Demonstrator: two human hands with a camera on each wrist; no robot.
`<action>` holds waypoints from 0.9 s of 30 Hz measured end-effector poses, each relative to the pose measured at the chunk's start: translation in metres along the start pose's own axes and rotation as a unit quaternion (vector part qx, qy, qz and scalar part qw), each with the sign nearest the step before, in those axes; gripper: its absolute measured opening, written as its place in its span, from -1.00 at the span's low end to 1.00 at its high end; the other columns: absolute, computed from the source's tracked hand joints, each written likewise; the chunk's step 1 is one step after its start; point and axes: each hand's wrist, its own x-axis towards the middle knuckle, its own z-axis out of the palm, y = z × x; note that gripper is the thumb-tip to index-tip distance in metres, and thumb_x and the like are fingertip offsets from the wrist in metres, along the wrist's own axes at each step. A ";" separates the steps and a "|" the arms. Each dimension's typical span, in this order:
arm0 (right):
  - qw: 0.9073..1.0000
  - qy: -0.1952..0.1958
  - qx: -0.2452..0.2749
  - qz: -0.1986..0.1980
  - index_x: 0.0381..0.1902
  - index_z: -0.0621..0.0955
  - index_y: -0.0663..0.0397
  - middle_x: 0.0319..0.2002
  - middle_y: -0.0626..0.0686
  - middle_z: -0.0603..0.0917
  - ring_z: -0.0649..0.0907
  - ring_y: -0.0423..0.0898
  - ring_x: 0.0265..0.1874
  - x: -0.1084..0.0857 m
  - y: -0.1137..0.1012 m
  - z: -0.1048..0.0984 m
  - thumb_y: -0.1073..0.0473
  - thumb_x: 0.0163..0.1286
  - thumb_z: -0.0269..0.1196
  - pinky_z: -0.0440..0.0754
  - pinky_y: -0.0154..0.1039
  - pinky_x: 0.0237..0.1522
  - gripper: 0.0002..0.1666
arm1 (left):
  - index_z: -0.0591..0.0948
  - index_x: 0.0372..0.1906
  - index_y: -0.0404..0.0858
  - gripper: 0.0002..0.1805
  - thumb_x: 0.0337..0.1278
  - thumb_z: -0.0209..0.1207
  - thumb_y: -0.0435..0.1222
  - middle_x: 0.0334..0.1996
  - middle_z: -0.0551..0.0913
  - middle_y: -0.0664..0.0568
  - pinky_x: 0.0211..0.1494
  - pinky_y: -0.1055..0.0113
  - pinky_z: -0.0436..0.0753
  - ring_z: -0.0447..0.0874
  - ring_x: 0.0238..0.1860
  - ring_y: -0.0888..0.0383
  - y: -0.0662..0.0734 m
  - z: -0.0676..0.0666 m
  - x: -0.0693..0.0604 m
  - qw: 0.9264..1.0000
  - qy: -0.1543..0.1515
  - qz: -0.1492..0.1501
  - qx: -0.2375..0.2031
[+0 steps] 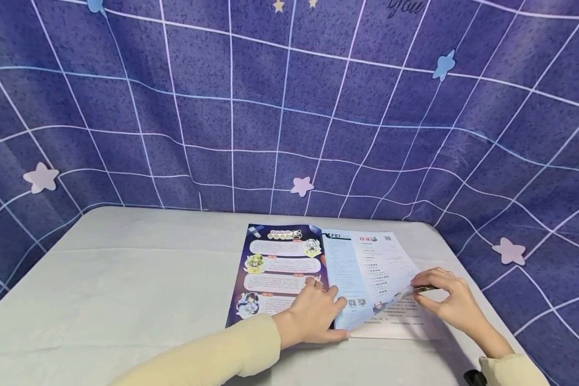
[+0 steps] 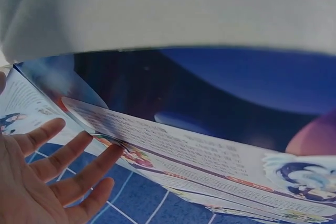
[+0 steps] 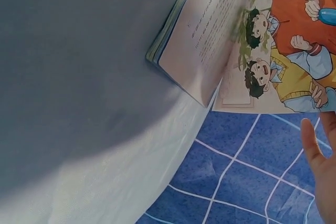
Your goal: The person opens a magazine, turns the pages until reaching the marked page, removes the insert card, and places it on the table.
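An open magazine [image 1: 282, 265] lies on the table, its left page dark with cartoon figures and text boxes. My left hand [image 1: 313, 313] rests on it near the centre fold, fingers spread; the left wrist view shows these fingers [image 2: 79, 182] fairly straight over the left page. At the outer edge of the right-hand contents page [image 1: 366, 268], my right hand [image 1: 451, 300] pinches the page between thumb and fingers. That page is lifted, and its printed underside [image 3: 289, 51] with drawn figures shows in the right wrist view. Beneath it lies another text page [image 1: 415, 324].
A white cloth covers the table [image 1: 125, 279], stretching left of the magazine. Behind and to the right hangs a blue grid-patterned curtain [image 1: 251, 123] with star shapes. A dark object [image 1: 475, 377] sits by the right sleeve.
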 end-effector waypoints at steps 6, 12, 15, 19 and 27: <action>1.000 0.001 0.002 -0.004 -0.50 0.64 0.24 -0.49 0.11 0.64 0.58 -0.22 -0.38 -0.002 0.001 0.000 0.61 -0.51 0.38 0.40 -0.60 -0.16 -0.55 | 0.47 -0.07 0.05 -0.34 0.01 -0.28 0.40 -0.30 0.53 0.14 -0.20 0.15 0.38 0.56 -0.34 0.09 0.000 0.000 0.000 1.000 -0.001 0.000 -0.009; 1.000 0.015 -0.011 -0.001 -0.46 0.65 0.18 -0.44 0.08 0.65 0.57 -0.27 -0.33 -0.014 0.022 0.001 0.56 -0.52 0.42 0.37 -0.59 -0.09 -0.51 | 0.47 -0.05 0.05 -0.36 0.04 -0.29 0.38 -0.28 0.54 0.13 -0.17 0.13 0.39 0.57 -0.31 0.07 0.000 0.000 0.000 1.000 -0.002 -0.001 -0.006; 0.999 0.026 -0.023 0.003 -0.38 0.66 0.17 -0.38 0.09 0.66 0.56 -0.30 -0.24 -0.018 0.031 0.000 0.51 -0.51 0.45 0.36 -0.57 -0.02 -0.46 | 0.46 -0.04 0.05 -0.37 0.06 -0.30 0.37 -0.27 0.54 0.13 -0.15 0.12 0.41 0.58 -0.29 0.06 0.000 0.001 0.000 1.000 -0.001 -0.001 -0.003; 0.999 0.029 -0.038 0.020 -0.23 0.64 0.19 -0.25 0.10 0.65 0.52 -0.34 -0.08 -0.019 0.034 -0.002 0.44 -0.45 0.48 0.30 -0.56 0.09 -0.38 | 0.46 -0.05 0.05 -0.39 0.07 -0.29 0.36 -0.28 0.54 0.13 -0.15 0.12 0.42 0.58 -0.29 0.07 0.000 0.002 0.000 1.000 0.003 -0.002 -0.004; 0.997 0.031 -0.056 0.041 -0.12 0.60 0.22 -0.24 0.01 0.63 0.51 -0.36 -0.12 -0.016 0.033 -0.005 0.41 -0.41 0.48 0.26 -0.59 0.09 -0.30 | 0.45 -0.07 0.05 -0.42 0.07 -0.27 0.34 -0.31 0.53 0.14 -0.18 0.16 0.42 0.58 -0.29 0.06 0.000 0.001 -0.002 1.000 0.007 -0.007 0.003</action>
